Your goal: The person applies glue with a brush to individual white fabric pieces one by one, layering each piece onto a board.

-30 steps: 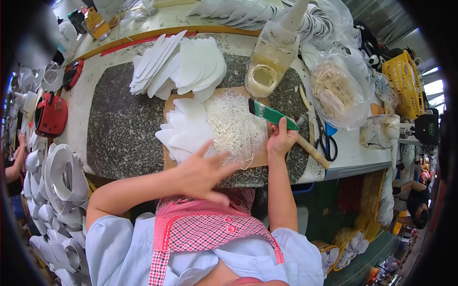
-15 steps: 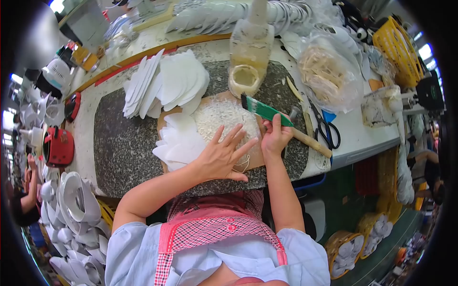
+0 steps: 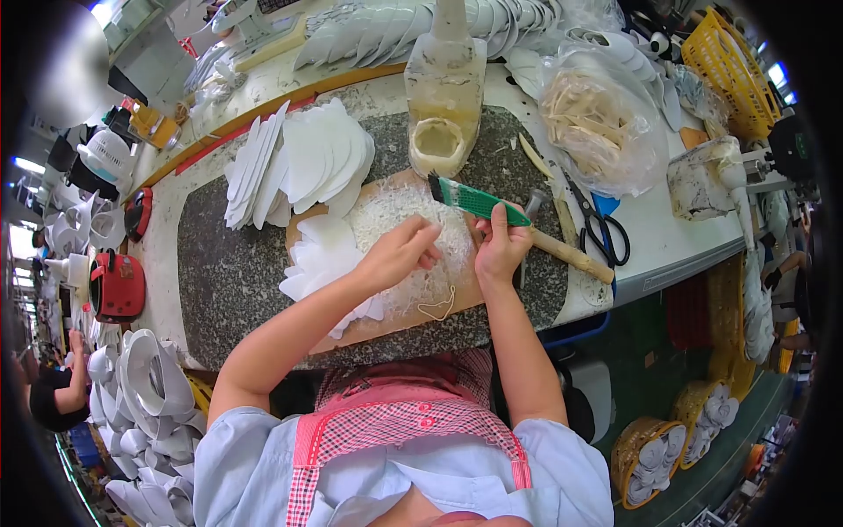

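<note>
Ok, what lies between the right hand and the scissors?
Mainly a wooden tool handle, slanting over the edge of the dark stone slab, between right hand and scissors; the head view shows it.

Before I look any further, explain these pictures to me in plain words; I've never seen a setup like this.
There is no machine at work here, just a person's two bare hands. One camera, worn on the person's head, looks forward and down, so the person's own arms reach up from the bottom.

The right hand holds a green-handled brush. The left hand, fingers bent, is over a tan board; whether it grips anything is unclear.

The board, crusted whitish, lies on a dark speckled slab. White flat pieces are fanned out on it, with more stacked behind. To the right are a wooden-handled tool and scissors.
</note>
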Demonstrator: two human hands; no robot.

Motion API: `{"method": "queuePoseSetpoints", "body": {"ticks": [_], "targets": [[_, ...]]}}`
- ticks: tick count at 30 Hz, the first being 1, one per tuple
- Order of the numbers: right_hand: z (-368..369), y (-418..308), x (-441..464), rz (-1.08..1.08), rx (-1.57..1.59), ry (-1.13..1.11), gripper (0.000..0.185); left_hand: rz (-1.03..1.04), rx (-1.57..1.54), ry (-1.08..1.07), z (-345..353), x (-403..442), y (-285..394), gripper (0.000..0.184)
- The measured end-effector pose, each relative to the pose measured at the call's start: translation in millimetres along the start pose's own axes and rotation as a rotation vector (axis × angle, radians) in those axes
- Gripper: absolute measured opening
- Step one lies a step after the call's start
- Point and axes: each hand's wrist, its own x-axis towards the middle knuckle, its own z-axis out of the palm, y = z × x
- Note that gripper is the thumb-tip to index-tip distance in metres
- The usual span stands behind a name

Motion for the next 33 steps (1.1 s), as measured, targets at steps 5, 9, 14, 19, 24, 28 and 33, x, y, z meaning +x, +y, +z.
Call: {"method": "queuePoseSetpoints", "body": {"ticks": [5, 9, 14, 19, 24, 28, 33], "targets": [[2, 2, 0, -0.063, 0.013, -0.005, 0.01, 0.015, 0.506, 0.189, -3, 6, 15, 0.035], [-3, 1, -1, -0.041, -0.007, -0.03, 0.011, 0.224, 0.84, 0.336, -9, -1, 20, 0.043], [3, 0, 1, -0.043, -0.009, 0.003, 0.012, 0.618, 1.283, 0.171, 7, -6, -14, 0.06], [-2, 4, 3, -0.068, -0.037, 0.005, 0.011, 0.698, 0.985, -0.108, 23, -45, -13, 0.053], [-2, 5, 2, -0.076, -0.029, 0.007, 0.009, 0.594, 0.449, 0.182, -5, -78, -38, 0.026], [-2, -2, -3, -0.06, -0.049, -0.056, 0.013, 0.34, 1.056, 0.823, -101, -73, -49, 0.029], [1, -5, -11, -0.131, -0.147, -0.199, 0.015, 0.435, 1.141, 0.716, -123, -58, -74, 0.029]]}}
